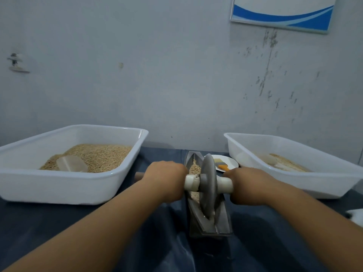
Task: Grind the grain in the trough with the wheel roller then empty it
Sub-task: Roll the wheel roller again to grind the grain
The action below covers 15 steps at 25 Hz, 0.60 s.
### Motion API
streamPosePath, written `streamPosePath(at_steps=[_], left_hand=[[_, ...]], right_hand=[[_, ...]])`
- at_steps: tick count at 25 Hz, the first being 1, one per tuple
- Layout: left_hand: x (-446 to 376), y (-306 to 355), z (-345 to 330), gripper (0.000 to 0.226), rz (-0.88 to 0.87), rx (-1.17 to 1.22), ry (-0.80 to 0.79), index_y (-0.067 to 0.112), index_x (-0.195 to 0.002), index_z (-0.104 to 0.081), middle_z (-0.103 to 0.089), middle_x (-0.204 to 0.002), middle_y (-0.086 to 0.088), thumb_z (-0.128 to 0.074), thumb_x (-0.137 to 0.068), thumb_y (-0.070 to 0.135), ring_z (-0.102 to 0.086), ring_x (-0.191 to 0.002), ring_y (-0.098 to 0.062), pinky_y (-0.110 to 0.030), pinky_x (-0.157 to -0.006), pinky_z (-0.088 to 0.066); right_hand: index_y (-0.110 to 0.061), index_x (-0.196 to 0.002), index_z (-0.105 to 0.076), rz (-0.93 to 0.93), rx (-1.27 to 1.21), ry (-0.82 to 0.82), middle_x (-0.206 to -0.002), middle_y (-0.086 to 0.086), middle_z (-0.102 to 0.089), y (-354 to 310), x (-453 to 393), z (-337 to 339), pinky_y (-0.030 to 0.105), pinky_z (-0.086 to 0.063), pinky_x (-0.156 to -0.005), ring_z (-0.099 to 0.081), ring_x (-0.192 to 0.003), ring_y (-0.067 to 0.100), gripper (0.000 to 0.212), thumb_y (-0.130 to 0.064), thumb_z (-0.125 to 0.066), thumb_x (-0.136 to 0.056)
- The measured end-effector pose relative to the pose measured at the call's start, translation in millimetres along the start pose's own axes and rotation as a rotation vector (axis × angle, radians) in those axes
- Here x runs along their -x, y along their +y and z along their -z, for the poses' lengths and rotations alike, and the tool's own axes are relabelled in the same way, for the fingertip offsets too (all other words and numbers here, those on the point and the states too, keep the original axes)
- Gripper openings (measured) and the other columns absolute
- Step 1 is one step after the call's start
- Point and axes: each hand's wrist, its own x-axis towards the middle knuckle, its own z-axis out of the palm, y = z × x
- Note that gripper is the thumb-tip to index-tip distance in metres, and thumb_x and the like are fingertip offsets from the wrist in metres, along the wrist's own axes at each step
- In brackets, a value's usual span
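The long, narrow grey metal trough lies on the dark blue table cover straight ahead of the person, its long axis running away from the body toward the wall. Pale tan grain fills its channel ahead of the grey disc-shaped wheel roller, which stands upright in the groove near the middle. The roller's white-wrapped axle crosses the trough at right angles. The left hand grips one end and the right hand the other, both curled round it and equally near. The rolling path seems open both ways along the groove. Sideways room is tighter: a white plastic tub of whole grain sits close on the left, a second white tub on the right, and a small white plate with a brush just behind the right hand.
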Motion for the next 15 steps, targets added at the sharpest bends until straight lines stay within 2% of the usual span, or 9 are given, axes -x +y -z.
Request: streamPosePath(at_steps=[3, 7, 12, 15], left_hand=[[-26, -11, -11, 0.018, 0.009, 0.013, -0.065, 0.029, -0.093, -0.055, -0.056, -0.078, 0.007, -0.064, -0.078, 0.024, -0.057, -0.074, -0.016, -0.033, -0.067, -0.047], [-49, -17, -13, 0.019, 0.032, 0.051, -0.093, 0.031, -0.089, -0.054, -0.058, -0.081, 0.008, -0.064, -0.076, 0.021, -0.058, -0.075, -0.015, -0.032, -0.068, -0.048], [-31, -11, -5, 0.018, 0.013, 0.075, -0.107, 0.030, -0.095, -0.054, -0.057, -0.085, 0.007, -0.064, -0.080, 0.025, -0.058, -0.080, -0.016, -0.033, -0.074, -0.049], [-4, -4, -2, 0.020, 0.007, 0.051, -0.059, 0.031, -0.096, -0.054, -0.052, -0.078, 0.009, -0.065, -0.081, 0.025, -0.054, -0.074, -0.014, -0.031, -0.069, -0.045]], right_hand=[[-0.033, -0.104, -0.058, -0.046, 0.022, 0.121, -0.090, -0.010, -0.056, 0, -36, -20, 0.029, -0.048, -0.069, -0.062, -0.087, 0.020, 0.027, -0.023, -0.061, -0.079], [-0.031, -0.099, -0.059, -0.049, 0.052, 0.217, -0.092, -0.007, -0.063, 8, -65, -22, 0.029, -0.044, -0.067, -0.058, -0.081, 0.019, 0.022, -0.024, -0.062, -0.078], [-0.031, -0.105, -0.059, 0.010, -0.008, 0.152, -0.096, -0.008, -0.062, 5, -47, -16, 0.028, -0.045, -0.070, -0.059, -0.086, 0.019, 0.027, -0.025, -0.064, -0.079], [-0.034, -0.096, -0.057, 0.067, 0.014, 0.129, -0.080, -0.012, -0.049, 6, -18, -13, 0.026, -0.044, -0.064, -0.060, -0.081, 0.017, 0.024, -0.027, -0.063, -0.074]])
